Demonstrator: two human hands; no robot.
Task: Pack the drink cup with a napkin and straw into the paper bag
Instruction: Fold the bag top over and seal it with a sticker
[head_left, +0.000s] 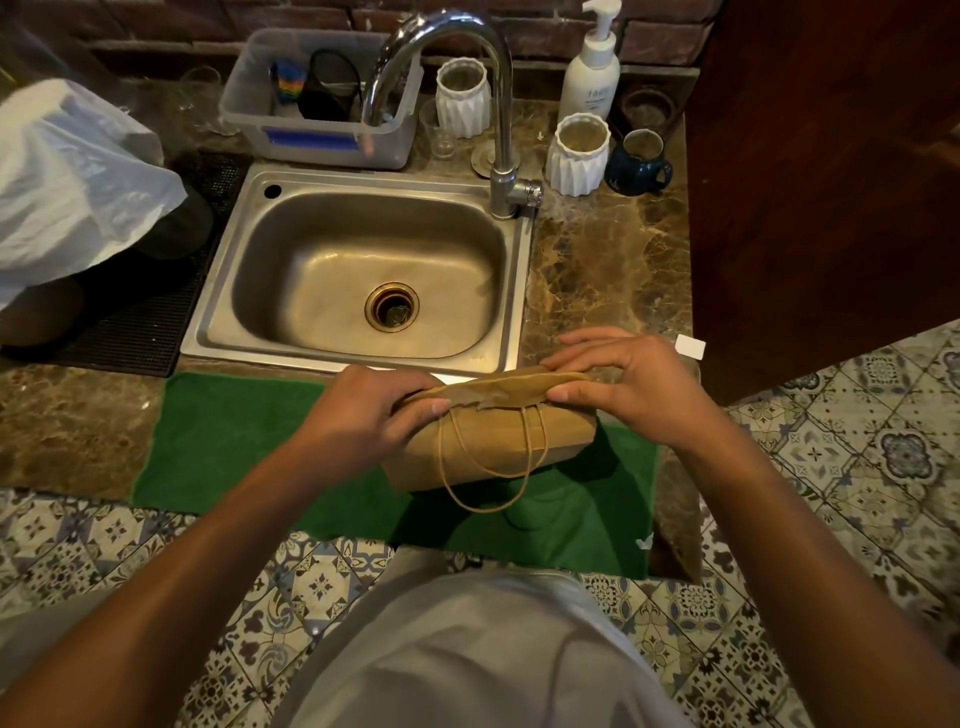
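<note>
Bag: a brown paper bag (488, 431) is lying over the green towel (234, 447) at the worktop's (608, 260) near edge, in front of the sink (363, 270).
Long axis: it is running left to right across the person, mouth edge uppermost, cord handles (488, 467) hanging down the near face.
Left hand (363, 410): it is gripping the bag's left end, fingers curled over the top edge.
Right hand (623, 379): it is pinching the right end of the top edge, thumb on the near side, fingers spread over the far side.
Key relation: the bag is sitting between the hands, each at one end, neither clearly nearer; the mouth looks flattened shut.
Cup, napkin, straw: none is showing; whether they are inside cannot be told.
Step, as judged: either opening or closing the mouth.
</note>
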